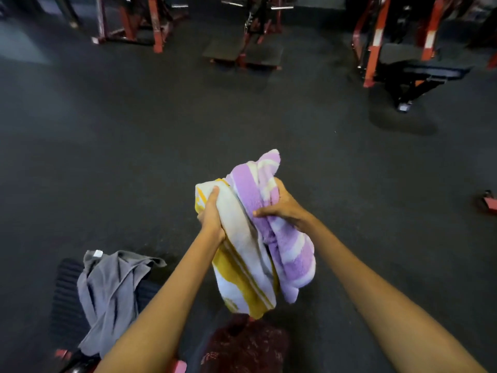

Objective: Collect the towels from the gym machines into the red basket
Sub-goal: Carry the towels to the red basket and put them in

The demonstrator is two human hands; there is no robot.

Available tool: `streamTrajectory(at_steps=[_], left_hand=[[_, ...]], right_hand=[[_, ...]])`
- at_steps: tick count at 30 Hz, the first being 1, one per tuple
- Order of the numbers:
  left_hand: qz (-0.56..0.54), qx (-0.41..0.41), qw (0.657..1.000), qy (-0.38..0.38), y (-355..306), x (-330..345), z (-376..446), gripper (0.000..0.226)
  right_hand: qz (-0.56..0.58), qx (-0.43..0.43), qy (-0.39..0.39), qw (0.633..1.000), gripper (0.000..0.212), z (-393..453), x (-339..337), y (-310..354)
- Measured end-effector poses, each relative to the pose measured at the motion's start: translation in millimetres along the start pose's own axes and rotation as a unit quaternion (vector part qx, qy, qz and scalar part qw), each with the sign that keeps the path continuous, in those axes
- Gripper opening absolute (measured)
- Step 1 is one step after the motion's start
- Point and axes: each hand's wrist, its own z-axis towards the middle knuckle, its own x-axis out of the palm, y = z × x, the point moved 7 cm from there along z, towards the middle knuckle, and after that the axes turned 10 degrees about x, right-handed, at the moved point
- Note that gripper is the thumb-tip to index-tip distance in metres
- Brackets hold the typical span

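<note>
My left hand (212, 215) grips a yellow-and-white striped towel (242, 267) that hangs down in front of me. Right beside it, my right hand (282, 205) grips a bunched purple-and-white striped towel (282, 238); the two towels touch. Below them, at the bottom edge, a dark red mesh-like shape (247, 345) could be the red basket, but it is blurred and I cannot tell. A grey towel (110, 292) lies draped over a black ribbed machine pad (66, 292) at the lower left.
Dark rubber floor (134, 157) spreads all around. Red-framed gym machines stand at the back: one at the left (129, 22), one in the middle (250, 47), one at the right (398, 55). A small red part (488, 201) sits at the right edge.
</note>
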Motion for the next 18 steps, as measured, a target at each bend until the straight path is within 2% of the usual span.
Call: streamTrajectory(at_steps=[4, 6, 9, 11, 14, 18], left_hand=[[-0.034, 0.015, 0.998, 0.04, -39, 55, 62, 0.068], [-0.025, 0.0, 0.995, 0.1, -56, 81, 86, 0.077], [-0.027, 0.015, 0.991, 0.133, -103, 115, 130, 0.048], [-0.025, 0.034, 0.987, 0.154, -130, 130, 152, 0.038], [-0.033, 0.064, 0.984, 0.163, -167, 148, 184, 0.042], [-0.027, 0.132, 0.977, 0.162, -209, 154, 237, 0.07]], right_hand=[[0.041, -0.016, -0.05, 0.998, 0.092, 85, -29, 35], [0.069, -0.018, -0.065, 0.995, 0.089, 113, -38, 53], [0.08, -0.031, -0.048, 0.995, 0.081, 179, -45, 103], [0.08, -0.054, -0.04, 0.994, 0.077, 206, -48, 133], [0.085, -0.068, -0.033, 0.994, 0.074, 253, -47, 172], [0.083, -0.072, -0.006, 0.994, 0.075, 322, -35, 210]])
